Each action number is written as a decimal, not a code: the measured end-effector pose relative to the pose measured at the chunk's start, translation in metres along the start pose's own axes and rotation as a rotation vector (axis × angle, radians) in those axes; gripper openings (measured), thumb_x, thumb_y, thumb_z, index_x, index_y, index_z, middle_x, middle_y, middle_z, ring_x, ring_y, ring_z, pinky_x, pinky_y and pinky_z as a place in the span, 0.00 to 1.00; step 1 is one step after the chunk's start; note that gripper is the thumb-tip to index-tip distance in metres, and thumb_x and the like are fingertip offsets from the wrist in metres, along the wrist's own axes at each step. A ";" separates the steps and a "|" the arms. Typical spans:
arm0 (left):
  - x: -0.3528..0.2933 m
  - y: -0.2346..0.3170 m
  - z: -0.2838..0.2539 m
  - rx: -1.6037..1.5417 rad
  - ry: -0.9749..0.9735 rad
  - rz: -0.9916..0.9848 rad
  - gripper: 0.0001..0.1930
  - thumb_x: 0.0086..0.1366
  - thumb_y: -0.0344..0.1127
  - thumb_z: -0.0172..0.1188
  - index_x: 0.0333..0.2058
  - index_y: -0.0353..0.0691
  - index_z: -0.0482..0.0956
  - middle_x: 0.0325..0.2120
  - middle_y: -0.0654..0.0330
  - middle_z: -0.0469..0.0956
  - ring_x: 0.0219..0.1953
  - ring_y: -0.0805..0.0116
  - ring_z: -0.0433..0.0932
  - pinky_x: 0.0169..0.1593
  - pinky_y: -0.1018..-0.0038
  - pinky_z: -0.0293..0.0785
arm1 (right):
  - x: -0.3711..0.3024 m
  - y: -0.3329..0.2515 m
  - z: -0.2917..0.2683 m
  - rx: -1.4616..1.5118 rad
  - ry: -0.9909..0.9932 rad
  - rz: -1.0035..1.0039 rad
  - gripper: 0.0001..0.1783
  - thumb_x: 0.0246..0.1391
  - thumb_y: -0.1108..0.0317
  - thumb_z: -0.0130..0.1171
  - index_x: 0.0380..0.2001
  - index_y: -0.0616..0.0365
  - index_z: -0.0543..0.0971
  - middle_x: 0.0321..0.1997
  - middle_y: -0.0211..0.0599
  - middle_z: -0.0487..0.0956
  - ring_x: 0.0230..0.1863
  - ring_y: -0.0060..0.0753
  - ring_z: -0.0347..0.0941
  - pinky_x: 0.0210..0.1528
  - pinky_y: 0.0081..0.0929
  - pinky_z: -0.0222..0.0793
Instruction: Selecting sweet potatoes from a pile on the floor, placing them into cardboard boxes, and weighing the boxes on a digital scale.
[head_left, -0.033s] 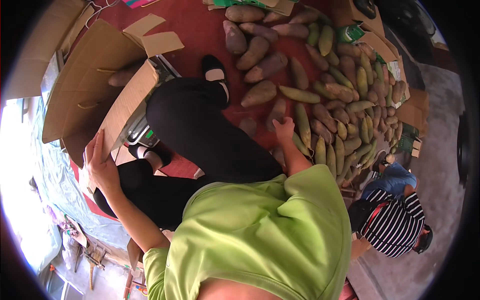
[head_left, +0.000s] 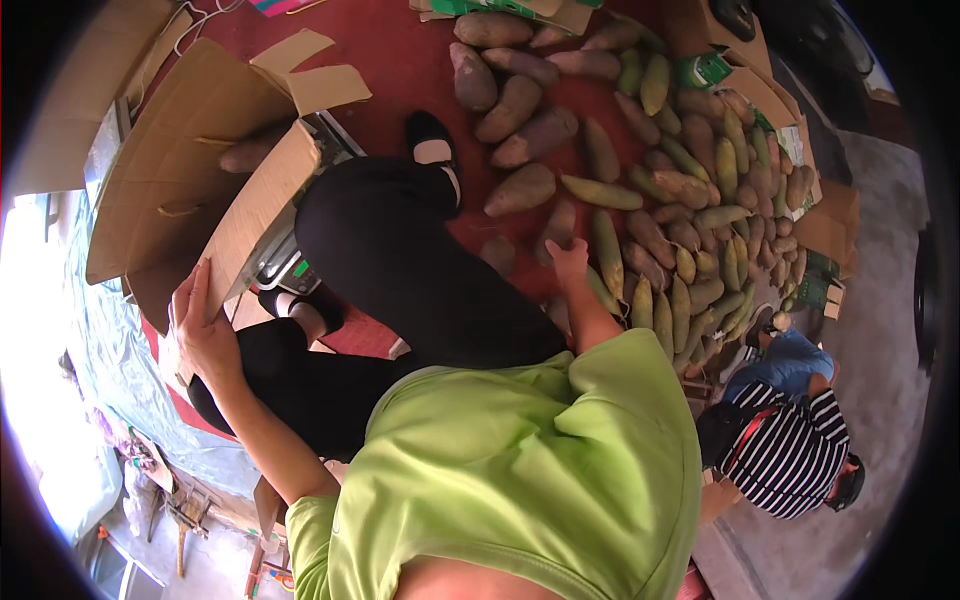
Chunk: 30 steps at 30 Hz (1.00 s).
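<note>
My left hand [head_left: 205,335] is closed over the near edge of an open cardboard box [head_left: 262,190], fingers along the outside of its wall. Inside the box lies a purplish root vegetable [head_left: 247,155], partly hidden by that wall. My right hand [head_left: 568,258] is down on the red floor at the near end of a purplish-brown root vegetable [head_left: 557,222], its fingers bent around that end and partly hidden. Beside it lie a long green root [head_left: 606,250] and a large brownish root [head_left: 520,189].
A metal scale [head_left: 280,262] sits under the box. Several green and purplish roots are piled on the red floor [head_left: 400,60] to the right, with an opened carton [head_left: 765,90] behind. A person in a striped shirt [head_left: 780,450] crouches at the right. Plastic sheeting [head_left: 130,370] hangs at the left.
</note>
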<state>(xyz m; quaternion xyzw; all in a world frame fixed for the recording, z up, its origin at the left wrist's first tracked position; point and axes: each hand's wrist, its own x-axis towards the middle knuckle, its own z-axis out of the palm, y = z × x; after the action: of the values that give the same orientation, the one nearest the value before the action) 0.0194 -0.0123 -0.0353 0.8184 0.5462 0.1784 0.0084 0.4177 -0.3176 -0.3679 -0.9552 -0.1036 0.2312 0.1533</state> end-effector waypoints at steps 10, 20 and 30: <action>-0.002 0.007 -0.004 0.037 -0.008 -0.104 0.27 0.46 0.17 0.53 0.46 0.45 0.82 0.42 0.61 0.79 0.46 0.61 0.76 0.52 0.68 0.68 | 0.017 0.005 0.024 0.428 -0.112 0.386 0.58 0.27 0.62 0.78 0.62 0.64 0.57 0.58 0.50 0.69 0.55 0.47 0.69 0.52 0.45 0.67; 0.001 0.010 -0.011 0.004 -0.025 -0.088 0.27 0.42 0.19 0.54 0.44 0.45 0.81 0.43 0.64 0.78 0.49 0.61 0.74 0.54 0.66 0.67 | -0.010 -0.052 -0.030 0.675 -0.444 0.512 0.39 0.33 0.61 0.74 0.51 0.54 0.69 0.47 0.36 0.74 0.40 0.41 0.73 0.40 0.43 0.68; 0.001 0.006 -0.016 -0.002 -0.020 -0.070 0.24 0.44 0.22 0.58 0.44 0.45 0.80 0.41 0.64 0.77 0.48 0.60 0.74 0.54 0.65 0.68 | -0.030 -0.093 -0.083 0.926 -0.644 0.412 0.31 0.42 0.60 0.69 0.50 0.52 0.70 0.44 0.32 0.76 0.42 0.34 0.73 0.36 0.34 0.70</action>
<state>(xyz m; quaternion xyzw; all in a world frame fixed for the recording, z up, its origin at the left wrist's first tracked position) 0.0201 -0.0166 -0.0190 0.8005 0.5742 0.1705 0.0207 0.4193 -0.2593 -0.2541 -0.6713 0.1539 0.5552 0.4663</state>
